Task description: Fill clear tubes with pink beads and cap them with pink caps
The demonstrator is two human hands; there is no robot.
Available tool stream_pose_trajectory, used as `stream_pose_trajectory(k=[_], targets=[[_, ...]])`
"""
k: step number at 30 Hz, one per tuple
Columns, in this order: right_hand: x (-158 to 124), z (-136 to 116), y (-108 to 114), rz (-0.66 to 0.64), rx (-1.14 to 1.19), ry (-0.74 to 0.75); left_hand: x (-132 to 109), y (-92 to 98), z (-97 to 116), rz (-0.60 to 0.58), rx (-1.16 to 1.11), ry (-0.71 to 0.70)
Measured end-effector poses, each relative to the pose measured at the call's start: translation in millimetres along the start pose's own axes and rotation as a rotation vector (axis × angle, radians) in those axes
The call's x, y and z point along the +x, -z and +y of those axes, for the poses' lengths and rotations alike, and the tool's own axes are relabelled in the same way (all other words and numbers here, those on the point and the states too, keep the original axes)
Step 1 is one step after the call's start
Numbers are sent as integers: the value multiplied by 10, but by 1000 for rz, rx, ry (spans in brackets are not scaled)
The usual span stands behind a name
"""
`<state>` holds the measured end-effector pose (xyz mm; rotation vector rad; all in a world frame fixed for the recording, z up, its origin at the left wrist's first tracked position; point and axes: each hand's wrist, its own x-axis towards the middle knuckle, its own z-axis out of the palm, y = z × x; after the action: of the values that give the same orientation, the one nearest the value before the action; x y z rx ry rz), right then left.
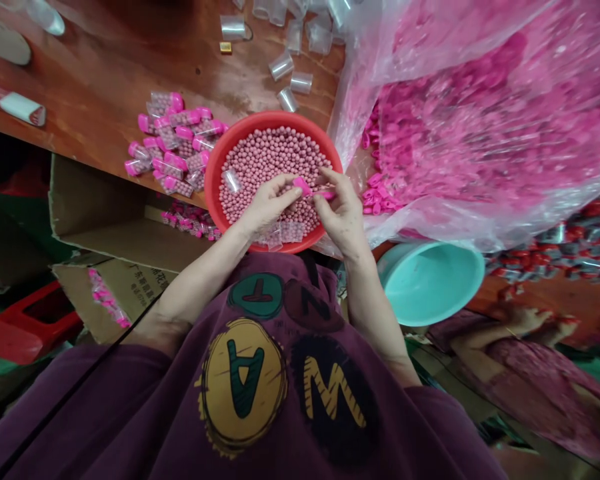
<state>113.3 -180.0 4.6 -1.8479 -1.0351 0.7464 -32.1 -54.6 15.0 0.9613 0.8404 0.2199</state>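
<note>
My left hand (271, 203) pinches a bright pink plastic cap (301, 185) between thumb and fingertips. My right hand (341, 207) is closed on a second small pink plastic piece (325, 195) close beside it; whether the two are joined I cannot tell. Both hands are above a red basin (211, 175) filled with small dusky-pink beads (275, 150). One clear plastic tube (231, 181) lies on the beads at the left. Near the basin's front rim, below my hands, rest several clear tubes with beads inside (291, 232).
Pink-capped, bead-filled tubes (173, 143) are heaped left of the basin. Clear tubes (281, 67) lie behind it. A plastic bag (375, 67) of pink pieces lies right. A turquoise basin (433, 283) stands front right. An open carton (105, 213) is front left. A co-worker's hands (535, 321) are far right.
</note>
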Motion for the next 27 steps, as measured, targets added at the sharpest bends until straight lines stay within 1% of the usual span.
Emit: stream_pose_trajectory(k=[2,4,7,9,11,13,18,21,23,25,27], targets=[[7,98,-97,74,101,-104,16,35,-17,7,33,0],[-12,107,-184,59,111,-143,35,55,-41,26,57,-5],[-70,-21,-280,-74,-56,-55,60,64,-83,85,66,-12],[-98,-104,-345,-125,-200,-18,70,47,-111,123,73,-5],[-101,-125,-417,-109,-306,-39,72,11,-134,150,73,8],[-83,-87,-478,-72,-358,-59,67,-33,-148,168,64,29],[-42,50,-491,-53,-356,-14,38,-77,-164,152,31,87],[-52,103,-499,-52,-388,17,37,-65,-197,154,6,135],[-60,130,-549,-48,-406,27,52,-50,-229,167,5,179],[-57,136,-624,-55,-414,2,67,-11,-245,186,26,210],[-32,104,-703,-83,-399,-47,59,82,-215,216,74,194]])
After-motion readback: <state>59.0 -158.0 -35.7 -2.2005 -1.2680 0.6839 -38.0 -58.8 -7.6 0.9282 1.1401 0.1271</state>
